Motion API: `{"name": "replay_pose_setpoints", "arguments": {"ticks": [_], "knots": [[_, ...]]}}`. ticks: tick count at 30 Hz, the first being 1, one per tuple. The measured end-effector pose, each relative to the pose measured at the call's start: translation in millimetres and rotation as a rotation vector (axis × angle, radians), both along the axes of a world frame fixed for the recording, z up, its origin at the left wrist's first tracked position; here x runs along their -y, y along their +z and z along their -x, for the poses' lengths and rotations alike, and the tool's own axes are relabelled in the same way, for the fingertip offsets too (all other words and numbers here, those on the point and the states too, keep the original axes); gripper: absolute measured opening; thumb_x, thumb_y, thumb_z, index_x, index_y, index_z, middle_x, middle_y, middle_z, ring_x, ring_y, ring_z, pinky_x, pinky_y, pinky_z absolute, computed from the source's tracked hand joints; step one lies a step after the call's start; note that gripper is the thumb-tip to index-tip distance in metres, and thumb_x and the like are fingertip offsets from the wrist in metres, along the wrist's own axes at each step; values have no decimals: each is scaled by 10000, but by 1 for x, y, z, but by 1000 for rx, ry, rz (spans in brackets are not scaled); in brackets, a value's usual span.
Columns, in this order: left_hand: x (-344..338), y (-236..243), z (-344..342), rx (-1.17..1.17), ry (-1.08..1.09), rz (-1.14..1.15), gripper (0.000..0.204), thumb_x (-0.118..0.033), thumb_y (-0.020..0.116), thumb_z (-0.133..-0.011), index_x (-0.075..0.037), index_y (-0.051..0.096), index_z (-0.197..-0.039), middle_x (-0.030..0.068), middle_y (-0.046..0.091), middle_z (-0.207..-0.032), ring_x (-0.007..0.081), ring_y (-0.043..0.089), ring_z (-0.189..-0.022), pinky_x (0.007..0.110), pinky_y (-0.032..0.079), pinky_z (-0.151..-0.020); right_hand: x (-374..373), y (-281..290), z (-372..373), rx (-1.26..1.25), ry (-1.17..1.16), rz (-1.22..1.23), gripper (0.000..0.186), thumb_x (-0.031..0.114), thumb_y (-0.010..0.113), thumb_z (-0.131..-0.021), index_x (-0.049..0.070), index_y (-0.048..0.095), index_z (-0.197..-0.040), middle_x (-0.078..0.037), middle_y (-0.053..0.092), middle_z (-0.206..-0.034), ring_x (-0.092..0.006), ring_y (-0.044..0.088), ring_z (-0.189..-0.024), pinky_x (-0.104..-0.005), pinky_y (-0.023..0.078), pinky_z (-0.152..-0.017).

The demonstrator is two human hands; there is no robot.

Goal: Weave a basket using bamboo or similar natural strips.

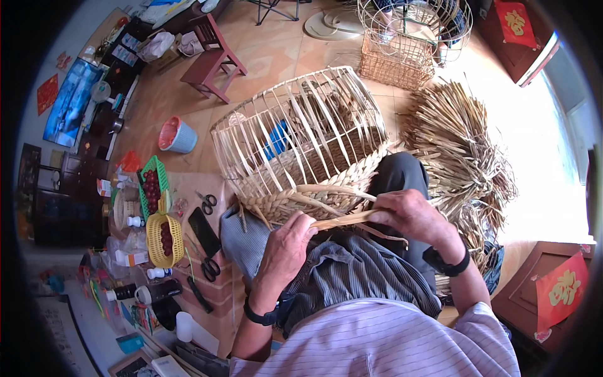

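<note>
Between my hands a flat, pale strip of dried stalk (342,221) is stretched, level above my lap. My left hand (286,245) pinches one end with thumb and fingers. The other end is gripped in my right hand (408,215). Just beyond them a half-woven basket (333,162) lies tilted against my knees. Its open side has spaced pale ribs, and a thick braided band (273,202) runs along the near edge. Loose stalk ends stick out of that band near my fingers. Something blue (276,139) shows through the ribs.
A large heap of dried stalks (455,135) lies right of my knee. To the left are scissors (208,202), a second pair of scissors (210,269), a black tray (203,230) and a yellow fruit basket (157,235). Farther off stand a bin (181,139), a chair (210,69) and a wire-framed basket (396,60) beside another person.
</note>
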State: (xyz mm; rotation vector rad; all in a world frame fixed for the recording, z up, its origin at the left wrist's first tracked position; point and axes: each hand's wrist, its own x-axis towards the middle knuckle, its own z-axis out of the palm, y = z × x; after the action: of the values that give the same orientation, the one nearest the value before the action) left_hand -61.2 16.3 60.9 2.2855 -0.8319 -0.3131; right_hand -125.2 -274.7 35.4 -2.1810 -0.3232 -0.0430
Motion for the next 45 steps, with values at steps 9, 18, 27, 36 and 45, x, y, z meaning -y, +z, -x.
{"name": "replay_pose_setpoints", "arguments": {"ticks": [9, 18, 27, 36, 45], "knots": [[19, 9, 2, -110, -89, 50, 389, -347, 651, -1014, -61, 611, -1274, 224, 713, -958, 416, 722, -893, 459, 558, -733, -1, 16, 7, -245, -199, -331, 341, 209, 663, -1006, -27, 552, -786, -92, 463, -650, -144, 450, -612, -345, 398, -581], [41, 4, 3, -49, -163, 147, 331, -307, 651, -1018, -13, 613, -1165, 214, 671, -879, 411, 699, -830, 468, 533, -683, -11, 17, 7, -385, -45, -609, 375, 140, 596, -1003, 21, 425, -692, 25, 374, -647, -62, 331, -622, -284, 306, -552], [41, 8, 12, 13, -204, 164, 145, -146, 661, -993, -20, 605, -946, 204, 645, -719, 419, 680, -698, 493, 494, -595, -41, 14, 3, -358, 61, -724, 305, 166, 617, -1026, -20, 576, -789, -8, 532, -714, -64, 469, -715, -293, 440, -631], [28, 11, 12, -35, -173, 89, 184, -173, 662, -991, -49, 555, -908, 174, 620, -710, 408, 668, -697, 479, 485, -586, -35, 22, -3, -232, 111, -540, 344, 190, 642, -1009, -19, 531, -759, -52, 501, -686, -137, 465, -645, -321, 412, -616], [-13, 6, 5, 57, -119, -128, 245, -190, 717, -936, -20, 543, -903, 190, 623, -842, 417, 653, -793, 486, 484, -639, 35, 2, 28, -187, -113, -199, 309, 177, 683, -988, -32, 584, -782, -127, 475, -657, -256, 467, -597, -391, 391, -578]]}}
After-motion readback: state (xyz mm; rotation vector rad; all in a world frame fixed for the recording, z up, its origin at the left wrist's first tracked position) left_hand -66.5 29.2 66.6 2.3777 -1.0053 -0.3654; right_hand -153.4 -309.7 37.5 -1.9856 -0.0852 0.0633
